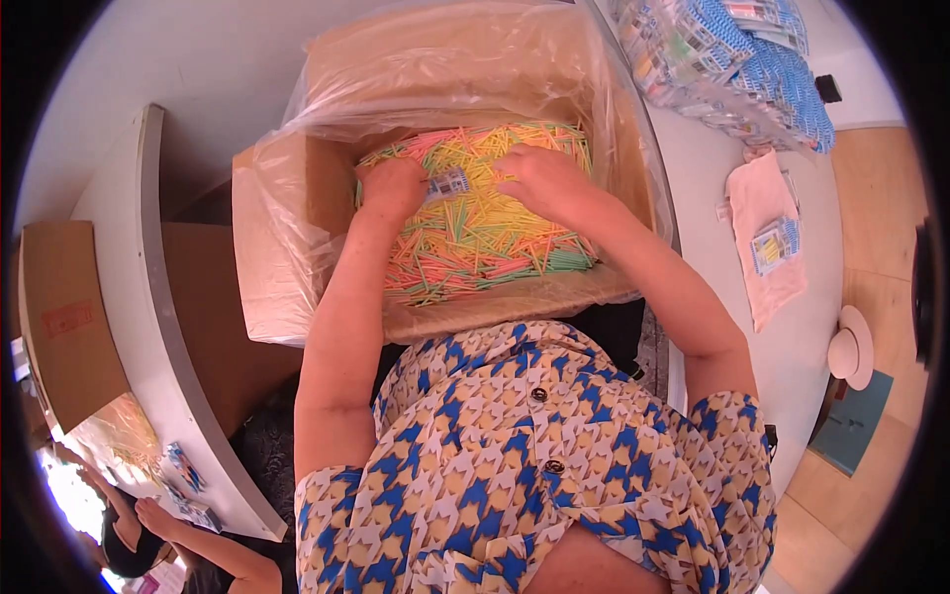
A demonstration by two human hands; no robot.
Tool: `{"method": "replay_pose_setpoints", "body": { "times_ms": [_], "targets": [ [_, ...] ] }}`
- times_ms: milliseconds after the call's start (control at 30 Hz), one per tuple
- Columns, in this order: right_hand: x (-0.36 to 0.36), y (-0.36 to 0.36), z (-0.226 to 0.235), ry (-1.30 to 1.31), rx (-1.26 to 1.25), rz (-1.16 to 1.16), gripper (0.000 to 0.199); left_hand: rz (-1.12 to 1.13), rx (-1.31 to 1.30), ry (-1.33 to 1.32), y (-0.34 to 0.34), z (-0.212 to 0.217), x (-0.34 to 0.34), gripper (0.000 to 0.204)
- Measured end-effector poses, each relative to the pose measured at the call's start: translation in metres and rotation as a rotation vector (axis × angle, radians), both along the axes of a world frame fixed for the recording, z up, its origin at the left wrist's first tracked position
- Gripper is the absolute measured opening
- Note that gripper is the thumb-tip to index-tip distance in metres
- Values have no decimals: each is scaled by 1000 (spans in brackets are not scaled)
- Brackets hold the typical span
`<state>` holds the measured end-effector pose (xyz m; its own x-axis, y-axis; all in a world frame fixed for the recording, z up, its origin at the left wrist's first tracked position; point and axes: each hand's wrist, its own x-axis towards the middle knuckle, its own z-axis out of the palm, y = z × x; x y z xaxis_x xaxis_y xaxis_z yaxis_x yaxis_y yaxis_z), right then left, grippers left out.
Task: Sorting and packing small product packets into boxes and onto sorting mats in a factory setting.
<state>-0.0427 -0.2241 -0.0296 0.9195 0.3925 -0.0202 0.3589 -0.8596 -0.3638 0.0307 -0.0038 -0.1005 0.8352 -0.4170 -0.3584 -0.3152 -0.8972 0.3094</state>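
A large cardboard box (272, 223) lined with clear plastic stands before me, filled with thin pink, yellow and green sticks (465, 223). Over the sticks at the box's left side, my left hand (394, 188) is closed on the edge of a small printed plastic packet (448, 184). The packet points toward my right hand. My right hand (546, 183) hovers over the yellow sticks at the right, its fingers curled together. Whatever lies between those fingertips, if anything, is too small to make out.
Right of the box, a white table (698, 208) holds a pink cloth (762, 238) with a filled packet (775, 246) on it. Bulging bags of blue printed packets (732, 64) lie farther back. Left, past a white panel (163, 297), are another carton (69, 317) and other people's arms (203, 544).
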Motion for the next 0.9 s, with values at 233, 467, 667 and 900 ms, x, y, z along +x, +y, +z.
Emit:
{"method": "replay_pose_setpoints", "body": {
  "times_ms": [233, 467, 667, 900],
  "targets": [
    [40, -42, -5, 48, -476, -115, 10, 100, -536, -146, -6, 22, 3, 13],
    [25, -73, -4, 180, -551, -91, 10, 426, -1358, 475, -13, 22, 8, 17],
    [5, -72, -31, 81, -402, 131, 7, 486, -1375, 580, -15, 30, 6, 19],
    [5, -69, -27, 217, -641, 6, 14, 462, -1313, 551, -15, 32, 3, 20]
  ]
}}
